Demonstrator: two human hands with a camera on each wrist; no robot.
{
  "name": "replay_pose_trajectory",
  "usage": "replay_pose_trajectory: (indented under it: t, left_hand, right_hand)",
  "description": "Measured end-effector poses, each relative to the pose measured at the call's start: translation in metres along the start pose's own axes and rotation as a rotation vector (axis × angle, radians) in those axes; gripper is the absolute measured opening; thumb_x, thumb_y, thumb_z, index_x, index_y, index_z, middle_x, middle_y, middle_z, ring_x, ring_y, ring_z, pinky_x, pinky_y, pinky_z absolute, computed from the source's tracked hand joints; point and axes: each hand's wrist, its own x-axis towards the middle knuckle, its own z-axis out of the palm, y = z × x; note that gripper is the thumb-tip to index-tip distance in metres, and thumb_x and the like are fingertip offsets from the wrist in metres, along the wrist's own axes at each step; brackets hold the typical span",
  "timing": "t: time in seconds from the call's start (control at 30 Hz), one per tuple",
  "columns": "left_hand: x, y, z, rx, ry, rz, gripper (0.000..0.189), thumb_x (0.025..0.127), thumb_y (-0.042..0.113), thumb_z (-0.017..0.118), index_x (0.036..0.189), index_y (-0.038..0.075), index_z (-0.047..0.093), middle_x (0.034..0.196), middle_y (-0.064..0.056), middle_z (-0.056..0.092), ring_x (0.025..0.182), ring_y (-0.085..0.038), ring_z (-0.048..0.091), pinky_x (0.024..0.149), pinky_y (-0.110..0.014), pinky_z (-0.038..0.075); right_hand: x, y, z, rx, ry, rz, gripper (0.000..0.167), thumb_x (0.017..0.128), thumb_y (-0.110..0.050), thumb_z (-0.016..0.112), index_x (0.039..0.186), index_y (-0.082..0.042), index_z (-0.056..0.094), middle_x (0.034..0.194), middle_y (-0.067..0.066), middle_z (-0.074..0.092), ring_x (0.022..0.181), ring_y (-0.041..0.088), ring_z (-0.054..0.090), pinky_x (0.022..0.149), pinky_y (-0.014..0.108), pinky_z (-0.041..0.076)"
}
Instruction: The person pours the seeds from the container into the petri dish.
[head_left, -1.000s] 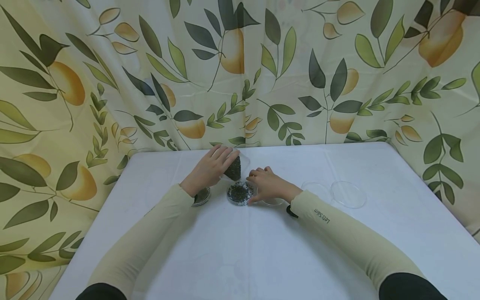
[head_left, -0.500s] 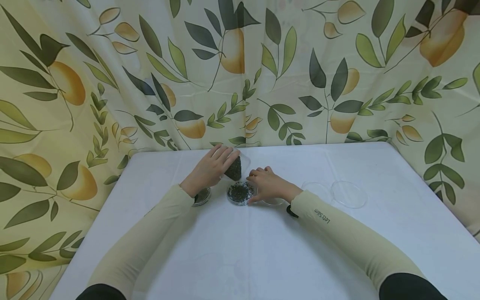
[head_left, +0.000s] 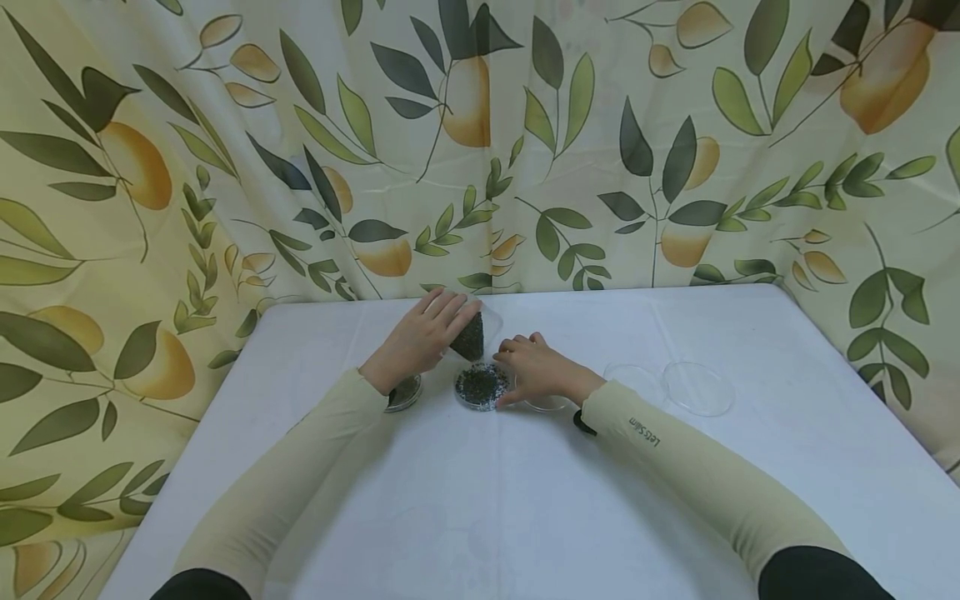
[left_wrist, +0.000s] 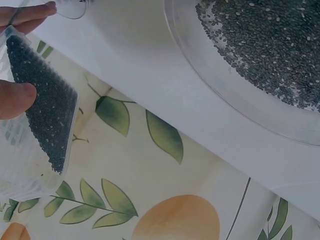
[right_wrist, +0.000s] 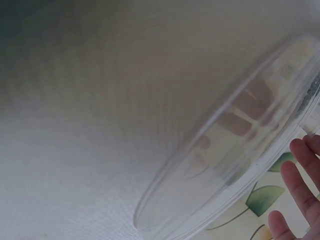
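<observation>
Staying put, the left hand still tilts the seed container.

The right sleeve has small dark letters on it, upside down when seen from the head, and they look like "Let'sSlim". The left sleeve has a faint little mark, too tiny to read

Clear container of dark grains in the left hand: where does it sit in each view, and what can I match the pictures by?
Head: clear container near the centre, tilted, held by the left hand.
Left wrist: at the left edge, about mid-height.
Right wrist: I cannot pick it out there.
Shared landmark: leaf-print curtain, also along the left wrist picture's bottom and at the right wrist's lower right.
</observation>
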Motion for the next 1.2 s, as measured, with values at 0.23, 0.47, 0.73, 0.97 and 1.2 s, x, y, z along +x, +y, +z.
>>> replay_pose_trajectory:
  t: [0.23,0.47,0.73,0.97,1.2]
  left_hand:
    - [0.0016,-0.0001,-0.0029,0.005,-0.010,0.000,0.072,0.074,0.015,0.075,0.137,0.007,0.041,0.128,-0.009,0.055,0.119,-0.024,0.051,0.112,-0.038,0.032]
    - [0.0019,-0.0008,0.0000,0.011,0.007,-0.004,0.071,0.075,0.014,0.075,0.137,0.007,0.042,0.126,-0.010,0.056,0.117,-0.025,0.051,0.111,-0.038,0.034]
    - [0.0018,-0.0013,0.0005,0.024,-0.006,-0.006,0.071,0.075,0.015,0.076,0.136,0.007,0.041,0.125,-0.009,0.055,0.117,-0.024,0.051,0.111,-0.038,0.034]
    - [0.0005,-0.0022,0.0033,0.021,-0.003,-0.010,0.067,0.076,0.013,0.074,0.135,0.006,0.043,0.124,-0.009,0.056,0.117,-0.024,0.050,0.111,-0.038,0.034]
    - [-0.0011,-0.0033,0.0060,0.023,-0.002,-0.005,0.068,0.075,0.012,0.074,0.135,0.007,0.042,0.123,-0.009,0.056,0.117,-0.024,0.050,0.111,-0.037,0.034]
  right_hand:
    - [-0.0006,0.0005,0.0000,-0.001,0.009,-0.008,0.080,0.069,-0.057,0.074,0.127,-0.004,0.058,0.125,0.009,0.058,0.114,0.026,0.051,0.093,0.046,0.036]
    - [-0.0004,0.0003,0.0000,0.008,0.003,-0.006,0.079,0.070,-0.057,0.074,0.127,-0.005,0.057,0.126,0.010,0.057,0.115,0.026,0.050,0.094,0.046,0.036]
    - [-0.0004,0.0002,-0.0005,-0.001,0.007,-0.009,0.079,0.070,-0.057,0.074,0.126,-0.004,0.058,0.126,0.010,0.057,0.115,0.026,0.050,0.094,0.046,0.036]
    - [-0.0013,-0.0009,-0.0021,0.004,0.002,-0.008,0.078,0.070,-0.055,0.075,0.126,-0.003,0.058,0.125,0.011,0.057,0.116,0.026,0.050,0.094,0.046,0.036]
    - [-0.0010,-0.0004,-0.0017,0.001,0.001,-0.007,0.079,0.070,-0.056,0.074,0.126,-0.004,0.058,0.126,0.010,0.057,0.116,0.026,0.050,0.094,0.045,0.036]
